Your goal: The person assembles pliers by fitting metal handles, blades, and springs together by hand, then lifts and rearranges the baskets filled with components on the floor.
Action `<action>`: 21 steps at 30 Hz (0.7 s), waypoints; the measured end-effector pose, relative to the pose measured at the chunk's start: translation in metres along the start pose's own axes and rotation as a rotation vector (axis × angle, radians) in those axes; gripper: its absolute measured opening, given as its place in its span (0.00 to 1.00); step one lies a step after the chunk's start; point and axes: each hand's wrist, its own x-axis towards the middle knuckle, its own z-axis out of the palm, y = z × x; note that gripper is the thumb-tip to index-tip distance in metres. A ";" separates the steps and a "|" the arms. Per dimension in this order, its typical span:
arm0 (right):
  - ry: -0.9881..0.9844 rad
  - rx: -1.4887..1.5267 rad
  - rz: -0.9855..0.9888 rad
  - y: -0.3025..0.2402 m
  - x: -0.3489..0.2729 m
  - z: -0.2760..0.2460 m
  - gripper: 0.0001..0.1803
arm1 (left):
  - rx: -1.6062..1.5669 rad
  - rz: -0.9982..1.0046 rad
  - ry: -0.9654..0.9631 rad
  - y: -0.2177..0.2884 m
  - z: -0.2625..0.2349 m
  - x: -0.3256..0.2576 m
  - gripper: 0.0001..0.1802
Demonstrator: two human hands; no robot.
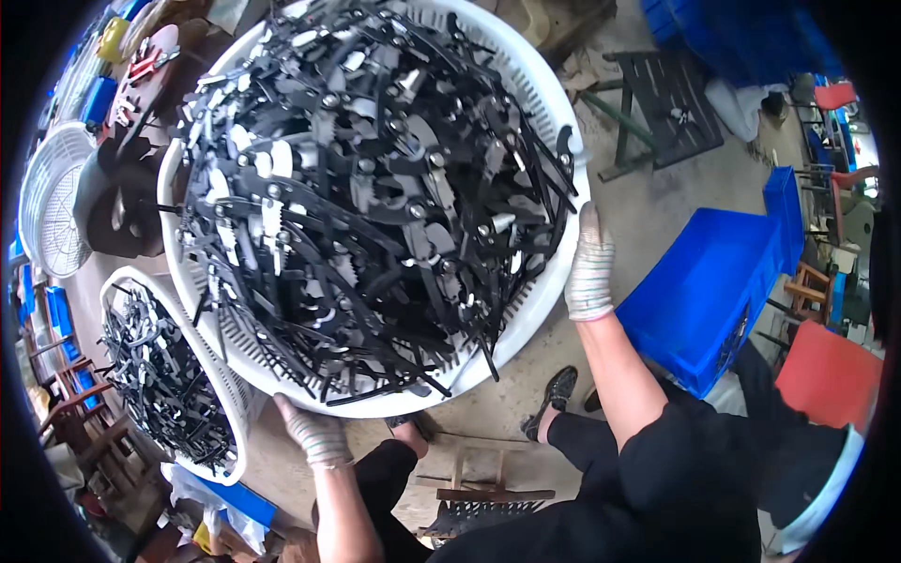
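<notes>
A large round white plastic basket (394,405) fills the upper middle of the view, heaped with black metal tool parts (375,197). These look like riveted plier or shear halves with hooked, partly toothed ends and long thin handles. My left hand (314,433), in a striped knit glove, grips the near left rim, its fingers mostly hidden under the basket. On the right rim my right hand (591,272), gloved alike, is closed round the edge. Some handles poke over the rim. Just left of my left hand is a smaller white basket (236,413) full of similar pieces.
To the right a blue plastic crate (690,291) sits on the floor near a red seat (831,375). Beyond it stands a dark slatted stool (666,103). A white lattice basket (56,202) is at far left. Between my feet is a low wooden stool (488,497).
</notes>
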 end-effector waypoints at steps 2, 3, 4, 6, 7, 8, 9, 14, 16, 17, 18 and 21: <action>-0.029 0.063 0.160 0.015 0.008 0.005 0.26 | 0.042 0.104 0.056 -0.011 -0.012 0.013 0.38; 0.093 -0.049 0.121 0.014 0.012 0.012 0.28 | -0.003 0.094 0.043 -0.013 0.006 0.009 0.39; 0.217 -0.159 0.083 0.014 0.016 0.017 0.31 | 0.025 0.190 0.151 -0.021 0.008 0.011 0.37; 0.210 -0.292 0.067 0.014 0.021 0.013 0.31 | 0.227 0.404 0.325 -0.028 0.032 0.003 0.35; 0.202 -0.411 0.046 0.011 0.025 0.009 0.32 | 0.297 0.446 0.410 -0.029 0.025 0.010 0.34; 0.206 -0.538 0.039 0.012 0.023 0.003 0.33 | 0.426 0.514 0.527 -0.033 0.038 0.003 0.32; 0.253 -0.651 0.144 -0.002 0.019 0.015 0.34 | 0.476 0.527 0.549 -0.027 0.036 0.003 0.32; 0.289 -0.659 0.073 -0.005 0.015 0.028 0.33 | 0.639 0.491 0.628 -0.021 0.027 0.009 0.32; 0.324 -0.766 0.167 -0.011 0.015 0.027 0.34 | 0.684 0.421 0.642 -0.024 0.038 0.002 0.35; 0.343 -0.797 0.183 -0.014 0.016 0.025 0.35 | 0.708 0.373 0.605 -0.024 0.041 -0.001 0.37; 0.355 -0.808 0.193 -0.015 0.020 0.020 0.35 | 0.727 0.324 0.570 -0.026 0.046 -0.006 0.38; 0.381 -0.824 0.186 -0.019 0.017 0.034 0.33 | 0.643 0.177 0.455 -0.006 0.006 0.011 0.41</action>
